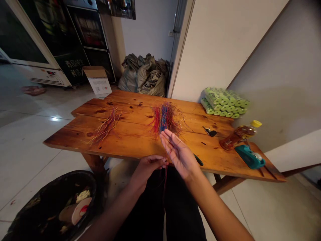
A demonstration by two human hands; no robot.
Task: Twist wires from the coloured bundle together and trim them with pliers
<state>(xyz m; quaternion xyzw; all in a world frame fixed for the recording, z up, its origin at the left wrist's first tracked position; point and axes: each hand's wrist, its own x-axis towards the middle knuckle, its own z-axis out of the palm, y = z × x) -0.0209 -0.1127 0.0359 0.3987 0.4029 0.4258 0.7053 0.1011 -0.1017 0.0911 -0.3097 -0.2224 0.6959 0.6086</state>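
Observation:
My left hand (152,165) is closed in a pinch near the table's front edge, on thin reddish wires (165,175) that hang down over my lap. Beside it, my right hand (179,152) is turned palm up with the fingers stretched out. Fine reddish strands seem to cross its fingers; whether it grips any I cannot tell. Just beyond its fingertips lies a tangled pile of red, blue and copper-coloured wires (164,117). A smaller loose bunch of wires (107,126) lies farther left on the wooden table (132,137).
At the right are keys (211,132), a drink bottle (238,135), a teal tape dispenser (247,156) and stacked green rolls (224,102). A dark-handled tool (198,160) lies by my right wrist. A black-lined bin (85,177) stands at lower left; grey sacks (146,75) sit behind the table.

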